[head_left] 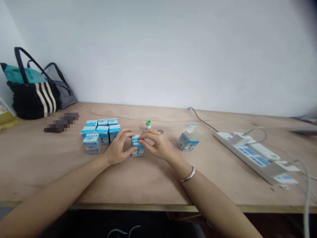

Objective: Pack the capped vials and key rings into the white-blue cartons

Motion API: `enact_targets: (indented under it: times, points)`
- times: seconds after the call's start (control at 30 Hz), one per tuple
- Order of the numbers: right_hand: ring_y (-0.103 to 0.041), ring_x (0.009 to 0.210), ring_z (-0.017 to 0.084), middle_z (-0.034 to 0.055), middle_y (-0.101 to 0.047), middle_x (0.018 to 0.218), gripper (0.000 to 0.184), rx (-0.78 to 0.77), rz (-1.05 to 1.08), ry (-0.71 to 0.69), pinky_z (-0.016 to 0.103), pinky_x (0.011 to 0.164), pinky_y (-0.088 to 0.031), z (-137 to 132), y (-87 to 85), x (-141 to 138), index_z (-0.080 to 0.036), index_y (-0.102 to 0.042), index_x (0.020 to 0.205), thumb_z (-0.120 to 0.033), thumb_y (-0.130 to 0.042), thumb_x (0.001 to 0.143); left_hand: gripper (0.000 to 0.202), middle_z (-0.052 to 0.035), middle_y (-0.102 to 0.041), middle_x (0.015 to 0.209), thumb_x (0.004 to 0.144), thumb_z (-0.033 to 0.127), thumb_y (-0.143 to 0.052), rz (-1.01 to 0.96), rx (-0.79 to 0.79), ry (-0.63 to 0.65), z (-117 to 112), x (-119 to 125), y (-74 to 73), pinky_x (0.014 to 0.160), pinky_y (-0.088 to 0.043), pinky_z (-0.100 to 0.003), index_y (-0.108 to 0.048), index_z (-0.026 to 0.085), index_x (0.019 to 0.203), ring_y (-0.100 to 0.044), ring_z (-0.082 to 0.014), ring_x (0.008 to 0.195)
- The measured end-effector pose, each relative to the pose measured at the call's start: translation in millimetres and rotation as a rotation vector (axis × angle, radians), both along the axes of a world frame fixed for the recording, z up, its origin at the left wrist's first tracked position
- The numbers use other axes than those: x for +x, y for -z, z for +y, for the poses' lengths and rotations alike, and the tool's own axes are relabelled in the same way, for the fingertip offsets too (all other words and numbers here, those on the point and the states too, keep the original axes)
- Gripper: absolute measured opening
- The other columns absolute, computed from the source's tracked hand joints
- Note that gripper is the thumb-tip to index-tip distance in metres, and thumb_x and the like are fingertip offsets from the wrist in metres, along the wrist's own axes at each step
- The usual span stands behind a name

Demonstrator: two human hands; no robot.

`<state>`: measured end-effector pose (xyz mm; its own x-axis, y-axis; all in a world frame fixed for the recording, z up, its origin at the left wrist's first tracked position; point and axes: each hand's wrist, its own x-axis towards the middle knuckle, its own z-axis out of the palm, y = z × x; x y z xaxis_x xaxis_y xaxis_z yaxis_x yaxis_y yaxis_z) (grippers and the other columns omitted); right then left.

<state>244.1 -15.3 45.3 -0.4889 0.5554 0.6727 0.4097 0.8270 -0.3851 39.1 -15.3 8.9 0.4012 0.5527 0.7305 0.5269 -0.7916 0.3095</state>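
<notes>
A small blue-and-white carton (137, 146) stands on the wooden table (153, 178) between my two hands. My left hand (119, 147) grips its left side with thumb and curled fingers. My right hand (156, 144) pinches the carton's top from the right; a silver bangle sits on that wrist. Just left of my left hand stands a cluster of several matching cartons (99, 133). Behind my right hand stands a small bottle with a green cap (148, 124). To the right, an open carton (188, 138) with its flap raised rests on the table.
Two bags (37, 89) lean against the wall at the far left, with a dark blurred object (61, 122) in front of them. White power strips (257, 157) with cables lie at the right. The table's front edge runs below my forearms.
</notes>
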Motion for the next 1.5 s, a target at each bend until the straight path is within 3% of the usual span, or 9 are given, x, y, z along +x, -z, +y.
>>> enact_targets:
  times: [0.33,0.47,0.53,0.7,0.83,0.93,1.1,1.27,1.5]
  points:
    - [-0.059,0.095,0.019,0.0090,-0.060,0.104,0.020,0.009,-0.188,-0.084,0.034,0.084,-0.048,-3,-7.1,10,-0.021,-0.068,0.087,-0.039,-0.061,0.082,0.043,-0.0114,-0.047,0.129,0.082,0.025,-0.057,0.093,0.001,0.046,0,1,1.9,0.102,-0.038,-0.042,-0.045,0.022,0.123,-0.047,-0.0236,0.120]
    - [-0.058,0.094,0.019,0.0089,-0.060,0.101,0.025,0.026,-0.175,-0.070,0.034,0.084,-0.048,1,-8.2,11,-0.020,-0.065,0.091,-0.043,-0.060,0.082,0.050,-0.0113,-0.053,0.128,0.085,0.032,-0.053,0.269,0.052,0.018,-2,6,-3.4,0.110,-0.021,-0.052,-0.040,0.022,0.132,-0.049,-0.0257,0.120]
    - [-0.059,0.087,0.019,0.0085,-0.060,0.091,0.026,0.033,-0.130,0.080,0.033,0.078,-0.048,3,-9.2,13,-0.019,-0.065,0.086,-0.044,-0.057,0.084,0.050,-0.0109,-0.055,0.127,0.085,0.033,-0.052,0.354,0.075,-0.015,-5,6,-10.3,0.110,-0.014,-0.056,-0.040,0.024,0.133,-0.052,-0.0262,0.116]
    - [-0.062,0.079,0.029,0.0110,-0.061,0.074,0.026,-0.065,-0.213,0.766,0.046,0.077,-0.041,-3,-18.4,22,-0.017,-0.062,0.067,-0.040,-0.060,0.080,0.039,-0.0064,-0.060,0.114,0.081,0.029,-0.056,0.533,0.117,-0.048,-16,-14,-34.7,0.106,-0.014,-0.061,-0.055,0.034,0.119,-0.058,-0.0261,0.103]
    - [-0.060,0.092,0.039,0.0162,-0.066,0.078,0.027,-0.270,-0.564,1.031,0.065,0.089,-0.022,-12,-30.5,32,-0.014,-0.066,0.069,-0.040,-0.068,0.072,0.032,-0.0046,-0.062,0.106,0.077,0.028,-0.059,0.638,0.051,-0.107,-19,-44,-51.2,0.105,-0.015,-0.059,-0.062,0.032,0.108,-0.057,-0.0253,0.099]
    - [-0.059,0.097,0.037,0.0169,-0.067,0.095,0.037,-0.398,-0.767,1.140,0.066,0.090,-0.021,-10,-38.5,39,-0.014,-0.068,0.088,-0.048,-0.061,0.076,0.032,-0.0034,-0.063,0.104,0.074,0.023,-0.060,0.678,-0.021,-0.175,-18,-64,-58.5,0.105,-0.017,-0.056,-0.064,0.029,0.105,-0.056,-0.0254,0.099]
    - [-0.060,0.098,0.032,0.0197,-0.064,0.103,0.043,-0.495,-0.818,1.129,0.045,0.082,-0.041,1,-38.8,53,-0.012,-0.064,0.102,-0.048,-0.057,0.079,0.032,-0.0034,-0.062,0.104,0.071,0.020,-0.059,0.685,-0.036,-0.232,-12,-79,-59.2,0.103,-0.018,-0.056,-0.064,0.028,0.102,-0.055,-0.0263,0.100]
    - [-0.060,0.094,0.029,0.0190,-0.063,0.096,0.034,-0.250,-0.739,1.076,0.037,0.077,-0.042,1,-34.8,47,-0.010,-0.063,0.099,-0.040,-0.054,0.084,0.042,-0.0071,-0.057,0.113,0.071,0.025,-0.060,0.611,0.034,-0.223,-9,-74,-56.2,0.104,-0.021,-0.056,-0.058,0.028,0.112,-0.051,-0.0282,0.109]
    - [-0.052,0.088,0.024,0.0142,-0.058,0.092,0.012,0.244,-0.694,0.470,0.035,0.076,-0.040,-10,-14.1,-6,-0.012,-0.061,0.088,-0.015,-0.049,0.084,0.051,-0.0109,-0.048,0.122,0.078,0.021,-0.053,0.278,0.039,-0.016,-11,-23,-31.6,0.100,-0.041,-0.041,-0.043,0.021,0.128,-0.049,-0.0243,0.114]
